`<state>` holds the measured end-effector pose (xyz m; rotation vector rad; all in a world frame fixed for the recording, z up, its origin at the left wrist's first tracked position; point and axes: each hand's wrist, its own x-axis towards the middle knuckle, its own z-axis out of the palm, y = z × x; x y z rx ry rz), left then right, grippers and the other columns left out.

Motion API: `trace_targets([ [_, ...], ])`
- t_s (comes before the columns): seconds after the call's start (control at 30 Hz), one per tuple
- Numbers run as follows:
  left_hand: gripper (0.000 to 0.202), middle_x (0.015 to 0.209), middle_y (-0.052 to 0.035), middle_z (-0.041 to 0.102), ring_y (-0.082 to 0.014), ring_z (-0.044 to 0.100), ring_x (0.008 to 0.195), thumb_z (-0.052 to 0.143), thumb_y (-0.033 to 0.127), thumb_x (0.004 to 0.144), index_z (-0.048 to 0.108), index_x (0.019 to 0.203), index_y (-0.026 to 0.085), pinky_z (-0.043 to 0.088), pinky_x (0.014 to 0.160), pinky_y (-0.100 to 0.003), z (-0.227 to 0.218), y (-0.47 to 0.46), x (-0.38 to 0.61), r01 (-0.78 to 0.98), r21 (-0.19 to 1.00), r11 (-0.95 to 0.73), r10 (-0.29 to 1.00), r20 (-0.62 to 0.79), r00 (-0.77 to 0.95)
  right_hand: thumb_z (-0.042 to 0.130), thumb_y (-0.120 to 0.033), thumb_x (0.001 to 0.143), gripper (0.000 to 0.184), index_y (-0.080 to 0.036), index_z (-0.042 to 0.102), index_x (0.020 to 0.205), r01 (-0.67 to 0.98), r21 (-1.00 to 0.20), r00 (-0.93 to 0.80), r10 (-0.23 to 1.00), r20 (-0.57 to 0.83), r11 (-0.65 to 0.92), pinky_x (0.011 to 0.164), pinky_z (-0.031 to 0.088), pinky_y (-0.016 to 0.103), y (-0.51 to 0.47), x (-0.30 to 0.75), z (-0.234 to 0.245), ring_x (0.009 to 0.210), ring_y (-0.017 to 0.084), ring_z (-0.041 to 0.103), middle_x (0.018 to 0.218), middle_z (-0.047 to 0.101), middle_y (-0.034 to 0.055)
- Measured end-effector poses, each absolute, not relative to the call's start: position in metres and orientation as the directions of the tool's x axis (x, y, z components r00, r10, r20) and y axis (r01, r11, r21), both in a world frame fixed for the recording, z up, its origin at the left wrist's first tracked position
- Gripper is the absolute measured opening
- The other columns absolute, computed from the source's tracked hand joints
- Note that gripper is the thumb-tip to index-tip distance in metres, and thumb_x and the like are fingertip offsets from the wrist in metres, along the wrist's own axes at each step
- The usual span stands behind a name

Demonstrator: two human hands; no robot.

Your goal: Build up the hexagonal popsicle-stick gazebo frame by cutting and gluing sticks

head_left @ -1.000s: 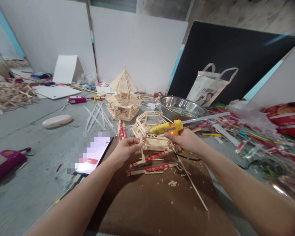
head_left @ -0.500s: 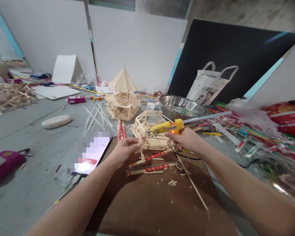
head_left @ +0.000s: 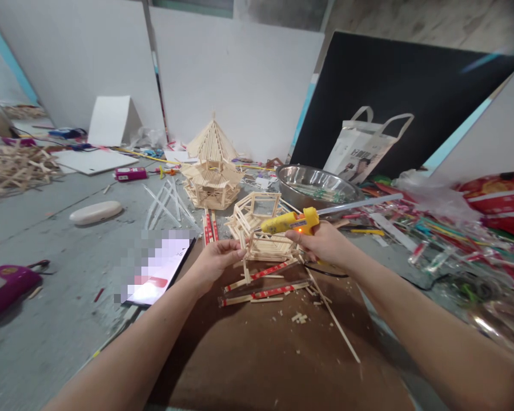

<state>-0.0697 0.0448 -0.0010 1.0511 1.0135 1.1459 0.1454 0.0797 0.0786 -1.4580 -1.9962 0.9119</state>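
My right hand (head_left: 321,242) is wrapped round a yellow hot glue gun (head_left: 289,221), its orange light glowing and a long clear glue stick (head_left: 360,203) jutting from the back. The gun's nozzle points left over an open frame of pale wooden sticks (head_left: 272,248) on a brown board (head_left: 282,354). At the frame's left side, my left hand (head_left: 218,257) pinches a short upright wooden stick (head_left: 245,268). Whether that stick is joined to the frame I cannot tell. Red-and-clear wrapped sticks (head_left: 278,292) lie just in front, with small wood scraps (head_left: 300,318).
Behind stands a stick-built pagoda (head_left: 212,171). A phone (head_left: 163,271) lies left of the board, with a white oval case (head_left: 95,213) and purple device (head_left: 12,288) beyond. A steel basin (head_left: 317,185) sits back right, near scattered wrappers (head_left: 432,234). A long stick (head_left: 336,319) crosses the board.
The whole view has shifted very slightly. Both hands, the glue gun and the stick frame keep nearly the same positions relative to one another.
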Motion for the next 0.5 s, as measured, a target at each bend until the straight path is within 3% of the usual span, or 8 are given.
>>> trace_targets([
  [0.13, 0.031, 0.055, 0.0, 0.057, -0.0111, 0.052, 0.052, 0.068, 0.041, 0.052, 0.057, 0.061, 0.014, 0.037, 0.051, -0.022, -0.001, 0.044, -0.07, -0.197, 0.975, 0.102, 0.989, -0.078, 0.127, 0.053, -0.056, 0.064, 0.039, -0.019, 0.047, 0.051, 0.647, -0.754, -0.235, 0.971, -0.052, 0.116, 0.034, 0.03, 0.023, 0.077, 0.158, 0.08, 0.03, 0.007, 0.037, 0.032, 0.04, -0.0042],
  [0.27, 0.029, 0.058, -0.0002, 0.059, -0.0099, 0.052, 0.051, 0.067, 0.039, 0.055, 0.056, 0.063, 0.014, 0.036, 0.049, -0.021, -0.001, 0.044, -0.071, -0.186, 0.974, 0.13, 0.985, -0.105, 0.139, 0.052, -0.053, 0.066, 0.036, -0.018, 0.057, 0.062, 0.621, -0.779, -0.187, 0.981, -0.042, 0.085, 0.037, 0.032, 0.024, 0.068, 0.177, 0.088, 0.034, 0.01, 0.043, 0.036, 0.047, -0.0018],
  [0.5, 0.024, 0.08, -0.0046, 0.064, -0.0158, 0.057, 0.074, 0.068, 0.034, 0.056, 0.055, 0.059, 0.015, 0.04, 0.065, -0.025, 0.004, 0.042, -0.07, -0.234, 0.961, 0.148, 0.981, -0.113, 0.157, 0.048, -0.056, 0.067, 0.042, -0.016, 0.056, 0.058, 0.712, -0.698, -0.109, 0.994, -0.006, 0.073, 0.036, 0.03, 0.023, 0.058, 0.216, 0.086, 0.031, 0.008, 0.037, 0.032, 0.043, -0.002],
])
